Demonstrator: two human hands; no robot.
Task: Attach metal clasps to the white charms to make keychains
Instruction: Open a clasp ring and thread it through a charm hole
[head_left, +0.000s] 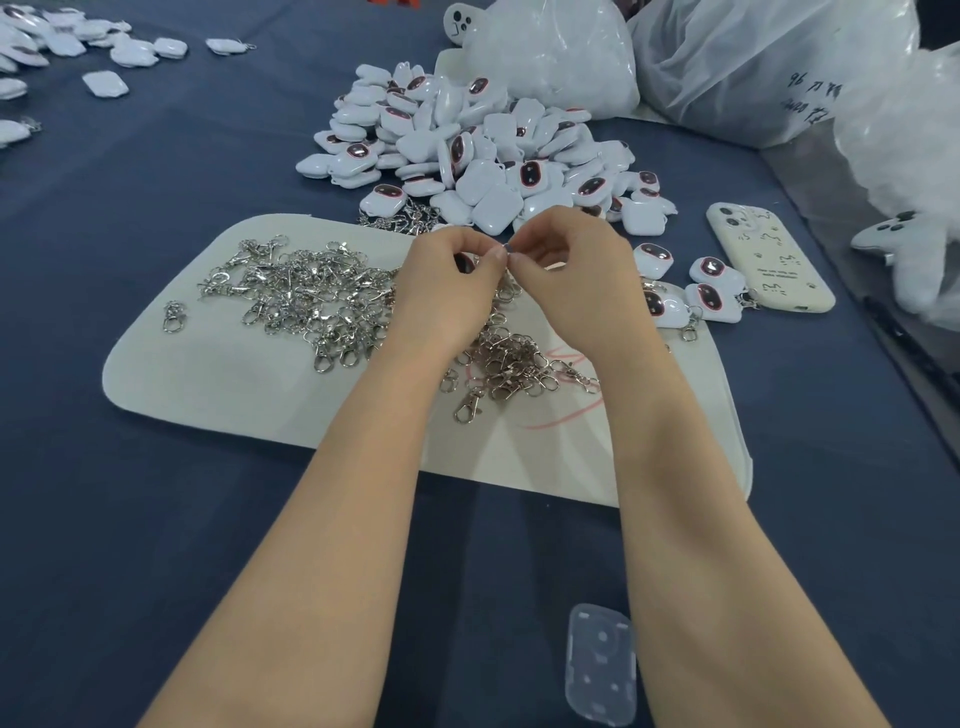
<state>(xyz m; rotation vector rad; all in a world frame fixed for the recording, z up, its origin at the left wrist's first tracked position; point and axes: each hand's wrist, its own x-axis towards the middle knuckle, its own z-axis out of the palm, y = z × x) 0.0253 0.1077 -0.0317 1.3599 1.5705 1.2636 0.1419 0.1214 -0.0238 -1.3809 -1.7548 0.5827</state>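
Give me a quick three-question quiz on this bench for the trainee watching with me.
1. True or false: the loose metal clasps lie heaped on the white mat.
2. The pile of white charms lies: A) just beyond the mat; B) on the mat's near edge; C) inside a plastic bag.
3. Short answer: what are the left hand and right hand doing?
Key: 1 true. 2 A. 3 They meet over the mat, fingertips pinching a small piece between them.
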